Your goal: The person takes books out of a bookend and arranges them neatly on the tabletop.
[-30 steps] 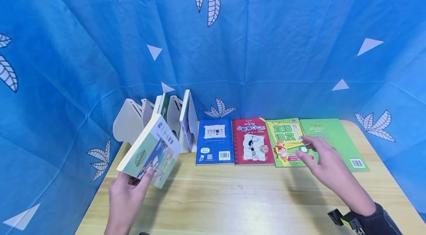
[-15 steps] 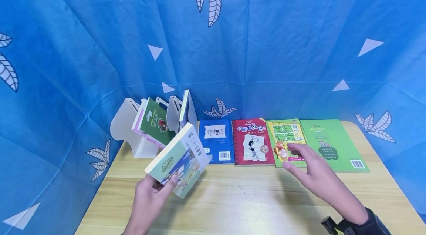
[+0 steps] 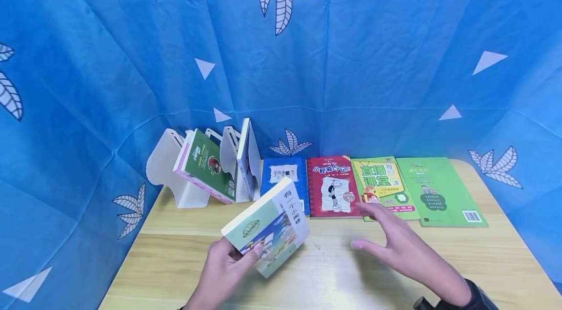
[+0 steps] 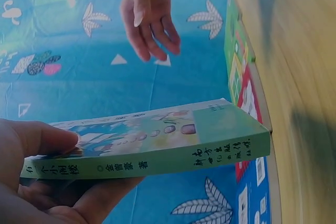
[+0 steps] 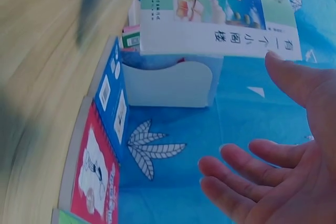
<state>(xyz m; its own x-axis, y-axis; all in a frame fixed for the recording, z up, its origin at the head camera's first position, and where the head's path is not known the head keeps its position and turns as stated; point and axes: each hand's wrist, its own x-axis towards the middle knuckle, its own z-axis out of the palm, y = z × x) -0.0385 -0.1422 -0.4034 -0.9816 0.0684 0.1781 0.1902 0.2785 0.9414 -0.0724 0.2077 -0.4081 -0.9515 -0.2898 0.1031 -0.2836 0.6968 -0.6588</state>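
My left hand (image 3: pixel 228 266) grips a pale green and white book (image 3: pixel 272 229) by its lower left corner, thumb on the front cover and fingers behind. The book is tilted above the table, its illustrated cover facing up; in the left wrist view its green spine with black characters shows. My right hand (image 3: pixel 404 246) hovers to the right of the book, thumb and fingers spread apart, holding nothing. In the right wrist view the right thumb (image 5: pixel 296 80) appears close to the book's edge; whether it touches cannot be told.
A white bookend rack (image 3: pixel 169 163) stands at the back left, with a leaning green book (image 3: pixel 208 166) and an upright book (image 3: pixel 244 158) in it. Along the table's back lie a blue book (image 3: pixel 285 171), a red book (image 3: pixel 332 188), a yellow-green book (image 3: pixel 382 180) and a green book (image 3: pixel 443 193).
The left hand has carried the pale green book away from the rack, rightward and nearer. The green book in the rack has tipped left. The right hand has moved left and nearer.
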